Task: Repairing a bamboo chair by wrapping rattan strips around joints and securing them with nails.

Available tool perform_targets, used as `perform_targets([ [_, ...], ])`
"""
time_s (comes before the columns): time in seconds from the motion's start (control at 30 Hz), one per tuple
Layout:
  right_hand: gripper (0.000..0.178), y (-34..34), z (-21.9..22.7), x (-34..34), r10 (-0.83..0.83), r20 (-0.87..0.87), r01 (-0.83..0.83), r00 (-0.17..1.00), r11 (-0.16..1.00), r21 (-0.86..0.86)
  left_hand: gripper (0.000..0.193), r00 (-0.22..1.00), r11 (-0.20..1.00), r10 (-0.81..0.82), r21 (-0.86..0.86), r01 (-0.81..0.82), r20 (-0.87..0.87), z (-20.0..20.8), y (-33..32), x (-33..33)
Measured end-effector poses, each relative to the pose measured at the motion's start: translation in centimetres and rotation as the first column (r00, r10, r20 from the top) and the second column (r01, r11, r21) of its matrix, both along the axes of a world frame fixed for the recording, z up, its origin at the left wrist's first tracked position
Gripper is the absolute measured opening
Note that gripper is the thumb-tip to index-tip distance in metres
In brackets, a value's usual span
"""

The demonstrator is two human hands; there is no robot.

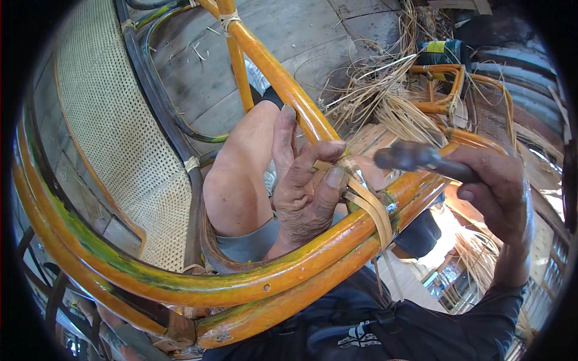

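An orange-yellow rattan chair frame (pixel 265 287), glossy with green-dark patches, curves across in front of me. A straight pole (pixel 289 90) meets its double curved rail. At this joint my left hand (pixel 307 192) pinches a pale flat rattan strip (pixel 374 210) between thumb and forefinger. The strip bends over the rail, and its loose ends hang below. My right hand (pixel 497 192) grips a hammer (pixel 424 159) by its handle. The dark, slightly blurred hammer head is held just right of the joint, apart from it.
A woven cane panel (pixel 114 120) in a dark frame stands on the left. Loose rattan strips (pixel 397 102) are heaped on the floor at the far right, near a dark green can (pixel 442 53) and other orange rattan frames (pixel 442 108). My bare knee (pixel 235 186) is beneath the frame.
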State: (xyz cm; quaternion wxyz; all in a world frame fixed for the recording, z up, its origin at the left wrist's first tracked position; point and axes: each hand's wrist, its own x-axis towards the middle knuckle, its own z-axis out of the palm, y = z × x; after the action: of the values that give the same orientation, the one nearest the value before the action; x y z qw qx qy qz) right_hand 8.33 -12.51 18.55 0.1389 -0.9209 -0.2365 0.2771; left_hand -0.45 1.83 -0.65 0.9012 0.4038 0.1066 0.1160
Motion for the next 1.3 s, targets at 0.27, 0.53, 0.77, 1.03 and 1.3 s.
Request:
perform_targets([
  [0.27,0.031,2.1,0.1,1.4,0.139,-0.113,-0.152,0.984,0.982,-0.115,0.022,0.997,0.997,-0.059,-0.054,0.057,-0.039,-0.3,0.1,-0.4],
  [0.53,0.041,3.9,1.0,1.5,0.482,0.044,-0.448,0.875,0.842,-0.301,0.021,0.985,0.986,-0.166,-0.040,0.164,-0.046,-0.4,0.7,0.2],
  [0.77,0.040,5.8,1.3,0.6,0.576,-0.004,-0.522,0.818,0.739,-0.427,0.018,0.995,0.994,-0.048,-0.096,0.056,0.086,-1.4,0.5,-0.3],
  [1.03,0.040,5.6,2.3,1.7,0.437,0.067,-0.415,0.897,0.884,-0.215,0.018,0.990,0.997,-0.069,0.034,0.065,0.127,-3.4,-0.2,-0.3],
  [1.3,0.038,3.9,0.5,2.5,0.408,-0.006,-0.385,0.913,0.858,-0.341,0.020,0.994,0.996,-0.078,-0.039,0.081,0.074,-2.3,-0.1,-0.2],
])
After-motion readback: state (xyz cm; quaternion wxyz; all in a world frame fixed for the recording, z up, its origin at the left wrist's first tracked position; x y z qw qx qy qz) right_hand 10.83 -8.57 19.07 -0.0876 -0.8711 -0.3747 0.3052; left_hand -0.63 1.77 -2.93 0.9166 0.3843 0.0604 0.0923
